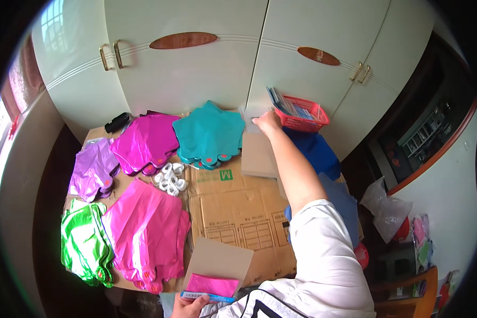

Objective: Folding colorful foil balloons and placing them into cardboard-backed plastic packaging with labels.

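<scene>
At the front edge my left hand (pixel 190 307) is closed on a grey-beige card (pixel 220 259) with a folded pink foil piece (pixel 213 284) lying on it. A blue strip with a barcode (pixel 208 297) runs along the near edge under my thumb. My right arm stretches to the back of the table. There my right hand (pixel 268 123) has its fingers pinched together, above the far end of a stack of grey-beige cards (pixel 258 155) and left of a red basket (pixel 307 124). What those fingers hold, if anything, is too small to tell.
Flat foil balloons lie in piles: teal (pixel 209 132), magenta (pixel 146 140), purple (pixel 93 172), pink (pixel 146 228), green (pixel 85 241) and blue (pixel 312 151). White ribbon rolls (pixel 170 178) sit mid-table on flattened cardboard (pixel 238 204). Cabinets (pixel 185 69) stand behind; a wooden chair (pixel 416 291) is at right.
</scene>
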### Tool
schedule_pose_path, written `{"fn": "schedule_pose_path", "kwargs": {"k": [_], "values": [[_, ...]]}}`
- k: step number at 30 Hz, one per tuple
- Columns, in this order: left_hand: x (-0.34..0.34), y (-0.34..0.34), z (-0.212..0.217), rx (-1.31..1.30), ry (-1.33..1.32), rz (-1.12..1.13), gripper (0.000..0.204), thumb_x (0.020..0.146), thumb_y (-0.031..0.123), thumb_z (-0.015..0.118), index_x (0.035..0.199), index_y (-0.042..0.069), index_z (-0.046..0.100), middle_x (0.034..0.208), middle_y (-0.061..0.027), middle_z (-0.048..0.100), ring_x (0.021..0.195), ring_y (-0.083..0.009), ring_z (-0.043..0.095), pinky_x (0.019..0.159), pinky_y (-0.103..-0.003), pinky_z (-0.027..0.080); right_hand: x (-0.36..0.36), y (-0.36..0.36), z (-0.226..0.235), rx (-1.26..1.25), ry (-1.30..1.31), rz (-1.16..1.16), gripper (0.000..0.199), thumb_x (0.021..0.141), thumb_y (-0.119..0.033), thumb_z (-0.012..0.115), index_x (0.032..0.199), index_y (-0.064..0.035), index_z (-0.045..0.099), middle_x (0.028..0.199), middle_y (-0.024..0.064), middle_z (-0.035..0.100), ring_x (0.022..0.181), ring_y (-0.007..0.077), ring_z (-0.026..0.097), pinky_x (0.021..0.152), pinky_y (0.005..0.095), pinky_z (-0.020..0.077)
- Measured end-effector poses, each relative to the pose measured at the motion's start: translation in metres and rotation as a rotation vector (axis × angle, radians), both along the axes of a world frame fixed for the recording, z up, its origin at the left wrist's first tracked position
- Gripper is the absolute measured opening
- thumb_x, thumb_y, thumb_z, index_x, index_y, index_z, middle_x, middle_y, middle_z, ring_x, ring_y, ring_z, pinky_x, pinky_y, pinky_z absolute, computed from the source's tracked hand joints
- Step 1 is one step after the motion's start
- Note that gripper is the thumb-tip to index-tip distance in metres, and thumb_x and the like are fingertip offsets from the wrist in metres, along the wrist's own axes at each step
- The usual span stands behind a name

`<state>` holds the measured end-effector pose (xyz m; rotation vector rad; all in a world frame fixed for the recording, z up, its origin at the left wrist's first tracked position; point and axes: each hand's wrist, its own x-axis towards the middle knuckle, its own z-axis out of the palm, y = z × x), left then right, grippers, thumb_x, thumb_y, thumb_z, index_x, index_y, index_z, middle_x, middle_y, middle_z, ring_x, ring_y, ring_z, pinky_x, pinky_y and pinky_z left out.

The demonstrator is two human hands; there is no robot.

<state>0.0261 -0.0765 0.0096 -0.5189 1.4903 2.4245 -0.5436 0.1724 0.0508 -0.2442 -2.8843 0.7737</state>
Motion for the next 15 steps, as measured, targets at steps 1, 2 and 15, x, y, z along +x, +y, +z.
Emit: {"fn": "schedule_pose_path", "kwargs": {"k": [1,2,15], "values": [[0.000,-0.004,-0.003,-0.045,-0.013,-0.020,0.012,0.088,0.002,0.062,0.099,-0.003,0.065,0.089,-0.0072,0.068,0.080,-0.0147,0.065,0.074,-0.031,0.054,-0.007,0.000,-0.006,0.010,0.010,-0.030,0.030,0.070,-0.035,0.078,0.085,-0.0095,0.074,0.090,0.0144,0.072,0.088,0.0249,0.069,0.078,0.0378,0.0532],[-0.003,-0.008,-0.005,-0.090,-0.023,-0.043,0.011,0.088,0.002,0.063,0.098,-0.003,0.065,0.088,-0.0068,0.068,0.079,-0.0141,0.065,0.073,-0.030,0.054,-0.012,0.003,-0.012,0.020,0.023,-0.064,0.031,0.068,-0.035,0.080,0.083,-0.0082,0.074,0.086,0.0127,0.072,0.083,0.0232,0.069,0.076,0.0364,0.0534],[-0.015,-0.014,0.011,-0.160,0.009,-0.197,0.020,0.087,0.005,0.068,0.106,-0.002,0.065,0.095,-0.0024,0.067,0.085,-0.0085,0.059,0.077,-0.026,0.048,-0.036,0.013,-0.026,-0.059,-0.163,0.105,0.014,0.071,-0.022,0.074,0.071,-0.0088,0.074,0.075,0.0106,0.070,0.072,0.0233,0.069,0.068,0.0344,0.0533]]}}
